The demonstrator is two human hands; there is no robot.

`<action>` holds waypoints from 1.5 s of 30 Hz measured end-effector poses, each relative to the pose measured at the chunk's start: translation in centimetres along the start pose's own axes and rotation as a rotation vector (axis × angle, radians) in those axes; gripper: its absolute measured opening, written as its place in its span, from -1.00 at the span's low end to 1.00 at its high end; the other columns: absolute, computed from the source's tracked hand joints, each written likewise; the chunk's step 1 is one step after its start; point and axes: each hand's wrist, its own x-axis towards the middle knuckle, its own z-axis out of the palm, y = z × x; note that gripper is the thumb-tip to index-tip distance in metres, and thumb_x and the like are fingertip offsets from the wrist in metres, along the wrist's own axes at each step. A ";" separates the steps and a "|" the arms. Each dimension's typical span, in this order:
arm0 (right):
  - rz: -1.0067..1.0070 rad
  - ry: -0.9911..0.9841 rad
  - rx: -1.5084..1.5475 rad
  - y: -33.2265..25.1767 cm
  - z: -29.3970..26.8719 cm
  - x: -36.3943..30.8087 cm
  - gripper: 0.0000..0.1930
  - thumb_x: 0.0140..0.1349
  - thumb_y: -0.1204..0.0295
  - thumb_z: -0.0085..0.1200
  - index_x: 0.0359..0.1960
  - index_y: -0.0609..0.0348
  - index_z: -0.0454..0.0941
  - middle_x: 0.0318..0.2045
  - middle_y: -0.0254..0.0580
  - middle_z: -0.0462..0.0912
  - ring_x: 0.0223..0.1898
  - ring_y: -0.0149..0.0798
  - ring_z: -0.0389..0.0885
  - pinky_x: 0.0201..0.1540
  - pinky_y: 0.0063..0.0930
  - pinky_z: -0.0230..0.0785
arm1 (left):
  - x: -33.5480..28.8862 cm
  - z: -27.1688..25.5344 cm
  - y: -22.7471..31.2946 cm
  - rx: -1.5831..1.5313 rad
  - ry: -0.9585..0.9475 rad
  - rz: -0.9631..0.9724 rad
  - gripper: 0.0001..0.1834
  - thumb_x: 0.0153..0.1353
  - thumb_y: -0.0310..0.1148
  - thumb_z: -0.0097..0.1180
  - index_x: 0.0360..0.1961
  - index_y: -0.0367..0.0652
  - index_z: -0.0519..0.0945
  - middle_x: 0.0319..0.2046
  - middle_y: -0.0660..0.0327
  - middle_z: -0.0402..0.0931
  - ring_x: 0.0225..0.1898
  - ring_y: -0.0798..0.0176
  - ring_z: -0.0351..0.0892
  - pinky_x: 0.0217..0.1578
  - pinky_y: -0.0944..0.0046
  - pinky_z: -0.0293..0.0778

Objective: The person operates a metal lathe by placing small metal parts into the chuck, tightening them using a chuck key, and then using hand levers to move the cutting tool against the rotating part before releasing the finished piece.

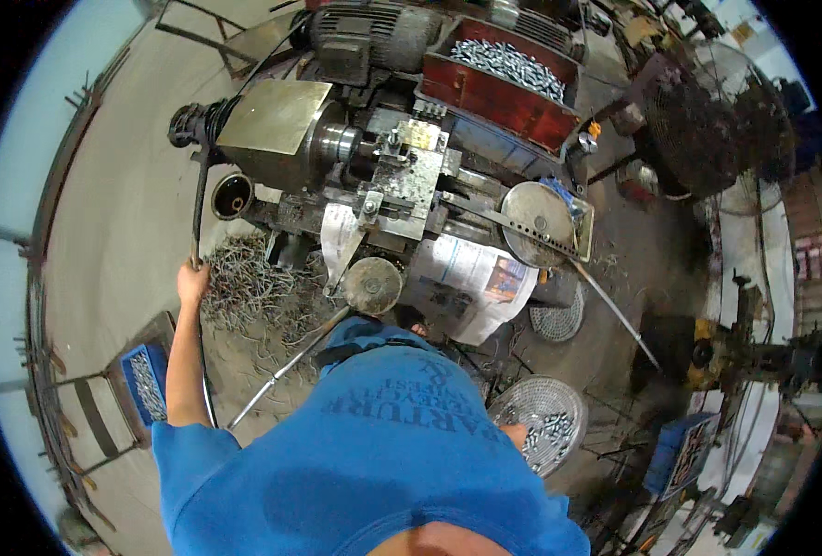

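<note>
My left hand [192, 281] is closed around a long dark rod [200, 208]. The rod runs from the left end of a lathe-like machine [323, 144] down past my forearm. Only a small part of my right hand [517, 435] shows beyond my blue shirt, at the near left edge of a round woven basket [562, 394]. Several short shiny metal pieces [550, 432] lie in that basket. The fingers of my right hand are hidden, so what they hold cannot be seen.
Metal shavings [258, 283] are heaped under the machine. A red bin [485, 93] of metal pieces stands behind it, with a motor [374, 42] alongside. A blue tray [142, 385] sits at left. Newspaper [471, 283] hangs in front; a large fan [708, 125] stands right.
</note>
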 end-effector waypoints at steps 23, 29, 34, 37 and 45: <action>-1.605 0.048 0.610 -44.6 -31.4 -0.5 -0.49 -0.28 0.42 0.06 -0.15 0.31 0.49 -0.03 0.23 0.37 -0.06 0.14 0.39 -0.01 -0.13 0.30 | -17.5 4.4 33.3 -0.728 -0.823 0.724 -0.63 0.15 -0.28 0.06 -0.05 -0.27 0.45 -0.61 0.19 0.51 -0.55 0.41 0.46 -0.50 0.35 0.38; -1.574 -0.102 0.575 -45.5 -30.8 -2.3 -0.61 -0.25 0.42 0.04 -0.27 0.26 0.54 -0.10 0.06 0.43 -0.12 0.06 0.41 -0.07 -0.19 0.32 | -17.1 5.4 30.4 -0.730 -0.831 0.715 -0.62 0.14 -0.34 0.07 -0.03 -0.27 0.42 -0.58 0.22 0.50 -0.53 0.44 0.45 -0.48 0.37 0.38; -1.641 -0.192 0.584 -45.9 -31.1 -1.8 -0.67 -0.24 0.44 0.02 -0.32 0.23 0.56 -0.17 -0.04 0.49 -0.21 -0.02 0.47 -0.14 -0.25 0.36 | -17.1 4.0 29.8 -0.621 -0.833 0.768 -0.59 0.14 -0.37 0.05 0.02 -0.27 0.39 -0.58 0.21 0.50 -0.53 0.42 0.45 -0.50 0.36 0.37; -1.682 -0.234 0.557 -46.2 -31.2 -1.3 -0.65 -0.26 0.48 0.02 -0.30 0.19 0.56 -0.20 -0.06 0.49 -0.21 -0.02 0.46 -0.16 -0.25 0.37 | -16.9 3.7 29.7 -0.625 -0.864 0.747 -0.56 0.15 -0.37 0.04 0.05 -0.27 0.36 -0.58 0.21 0.49 -0.52 0.42 0.44 -0.48 0.35 0.38; -1.847 -0.291 0.478 -49.3 -32.8 -1.9 -0.61 -0.27 0.50 0.02 -0.25 0.15 0.54 -0.21 -0.09 0.49 -0.21 0.01 0.45 -0.19 -0.23 0.37 | -15.2 2.2 28.6 -0.774 -0.890 0.576 -0.56 0.21 -0.34 -0.04 0.08 -0.31 0.31 -0.51 0.23 0.51 -0.46 0.44 0.47 -0.40 0.36 0.41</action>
